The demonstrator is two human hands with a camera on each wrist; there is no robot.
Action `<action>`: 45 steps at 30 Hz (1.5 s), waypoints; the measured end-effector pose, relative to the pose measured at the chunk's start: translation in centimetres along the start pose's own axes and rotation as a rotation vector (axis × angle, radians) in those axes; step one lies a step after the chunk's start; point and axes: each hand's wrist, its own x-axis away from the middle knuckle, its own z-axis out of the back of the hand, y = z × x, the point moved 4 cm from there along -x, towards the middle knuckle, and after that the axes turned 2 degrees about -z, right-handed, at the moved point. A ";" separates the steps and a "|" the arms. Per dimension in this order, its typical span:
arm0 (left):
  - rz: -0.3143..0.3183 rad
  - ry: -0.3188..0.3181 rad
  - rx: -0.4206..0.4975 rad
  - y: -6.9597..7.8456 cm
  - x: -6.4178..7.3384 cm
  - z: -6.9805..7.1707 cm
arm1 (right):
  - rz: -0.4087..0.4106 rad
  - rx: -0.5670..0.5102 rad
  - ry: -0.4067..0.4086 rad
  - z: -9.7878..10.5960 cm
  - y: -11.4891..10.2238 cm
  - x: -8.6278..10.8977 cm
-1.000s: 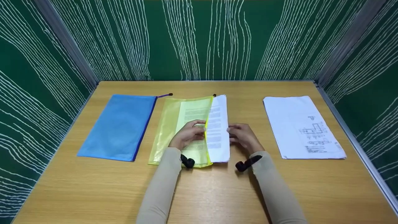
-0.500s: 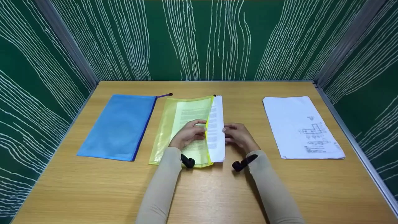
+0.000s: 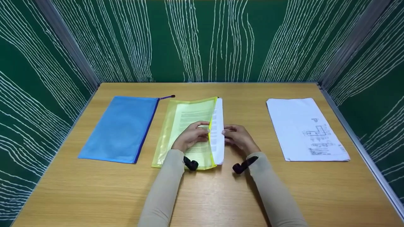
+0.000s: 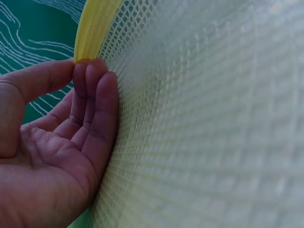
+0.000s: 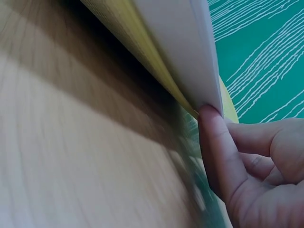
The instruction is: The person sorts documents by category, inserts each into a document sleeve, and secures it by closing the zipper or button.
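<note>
A translucent yellow mesh zip pouch [image 3: 164,138] lies at mid-table, its zipper side facing right. My left hand [image 3: 192,135] pinches the zippered edge of its opening between thumb and fingertips; the left wrist view shows the yellow zipper tape [image 4: 95,31] at those fingertips. Most of a stack of printed paper [image 3: 218,126] sits inside the pouch and shows through it, while a narrow strip sticks out on the right. With thumb and fingers, my right hand [image 3: 239,137] grips the outer edge of that stack. In the right wrist view the white sheets [image 5: 183,52] stand between the fingertips.
To the left lies a blue zip pouch [image 3: 121,129] with a purple zipper and a pull tab at its top corner. Another paper stack [image 3: 293,126], bearing a technical drawing, lies on the right of the wooden table [image 3: 202,195]. Green panels [image 3: 202,41] with white lines enclose the table.
My right hand has moved left, sliding the paper stack deeper into the yellow pouch, so the strip sticking out is narrower. My left hand has stayed in place at the opening.
</note>
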 end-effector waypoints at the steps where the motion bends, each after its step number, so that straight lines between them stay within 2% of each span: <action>1: 0.001 0.001 0.002 0.0 0.0 0.0 | 0.000 -0.006 -0.002 -0.1 0.0 0.0; 9: 0.008 -0.001 0.011 0.0 0.1 0.0 | -0.025 0.015 0.012 -0.3 -0.1 0.0; 16: -0.007 -0.007 0.035 -0.2 0.0 -0.1 | 0.025 -0.049 -0.011 -0.6 0.0 -0.1; 23: -0.016 -0.006 0.037 -0.1 -0.1 -0.2 | -0.011 -0.014 0.021 -0.9 -0.2 -0.1; 36: -0.019 -0.007 0.059 -0.2 0.0 -0.4 | 0.000 -0.013 0.083 -1.5 -0.2 -0.4; 45: -0.020 -0.030 0.086 -0.2 0.0 -0.6 | 0.066 0.049 0.095 -2.1 -0.6 -0.1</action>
